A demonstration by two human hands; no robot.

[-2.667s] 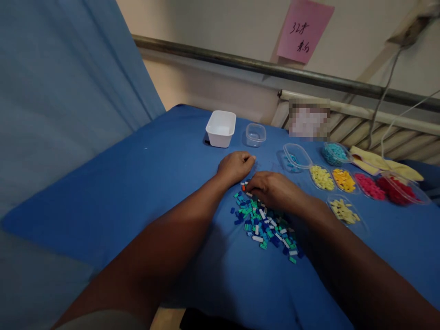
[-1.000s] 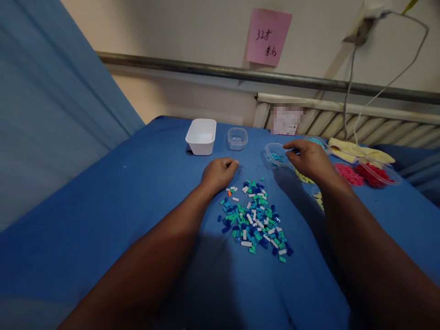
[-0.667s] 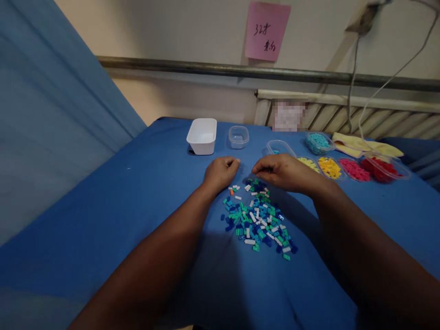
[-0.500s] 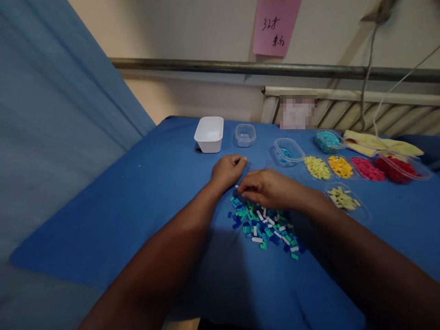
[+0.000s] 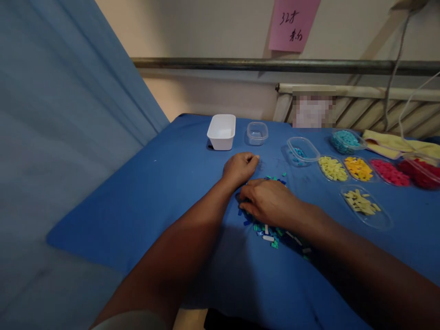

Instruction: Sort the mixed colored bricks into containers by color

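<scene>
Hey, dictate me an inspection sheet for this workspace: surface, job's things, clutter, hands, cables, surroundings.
Surface: blue cover, slightly creased.
Job's things: toy bricks in blue, green and white, loosely heaped; clear tubs at right hold small pieces in blue, turquoise, pale yellow, orange-yellow, pink and red; white tub and small clear tub stand farther back.
Clutter: yellow cloth, far right.
Left hand: curled, beside the heap; anything held is hidden.
Right hand: curled, over the heap; anything held is hidden.
Cables: grey cord and white cord hang at right.
Surroundings: blue curtain at left; wall rail, radiator and pink note at back.
</scene>
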